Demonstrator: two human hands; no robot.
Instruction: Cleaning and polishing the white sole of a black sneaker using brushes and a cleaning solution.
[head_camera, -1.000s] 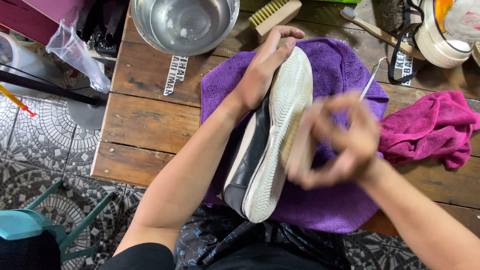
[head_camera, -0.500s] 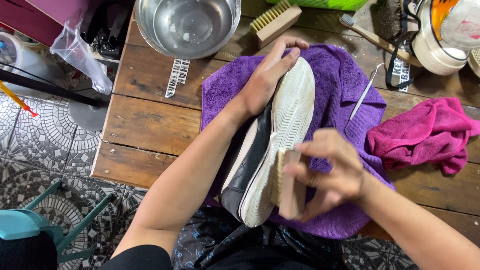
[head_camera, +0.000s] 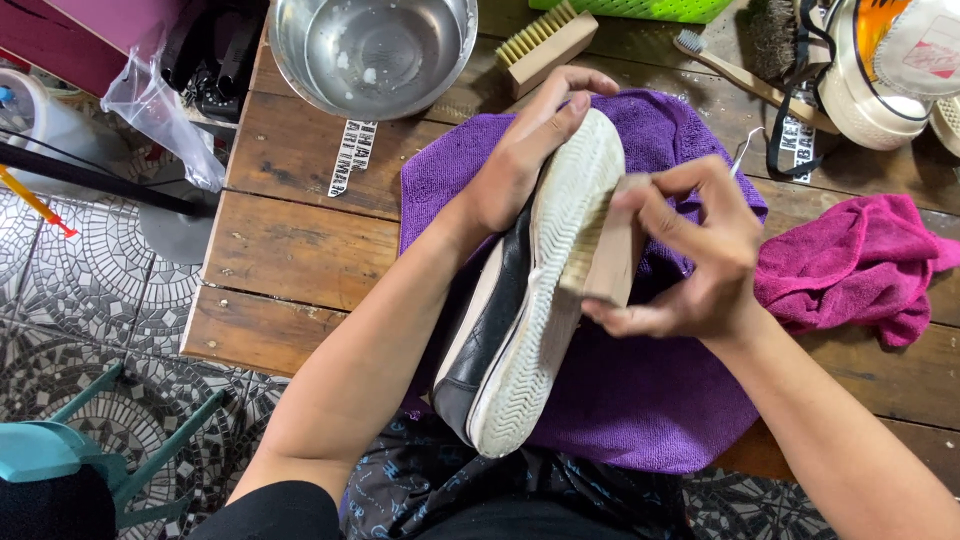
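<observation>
Shoe (head_camera: 520, 300): black with a white sole, lying sole-up on the purple towel (head_camera: 650, 400) on the desk (head_camera: 290, 250).
Left hand (head_camera: 530, 150): grip closed around the toe, steadying it.
Right hand (head_camera: 690, 250): grip holds a wooden brush (head_camera: 600, 250).
Change: brush has moved up the sole from heel end toward the middle, so scrubbing is progressing.

White printed label strip (head_camera: 352, 157) beside bowl (head_camera: 372, 52)

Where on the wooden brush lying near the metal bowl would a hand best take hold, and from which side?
Grip the wooden brush across its long wooden block, coming from above. It lies on its side on the table, bristles facing the bowl, so the block's flat faces are open to pinch.
</observation>
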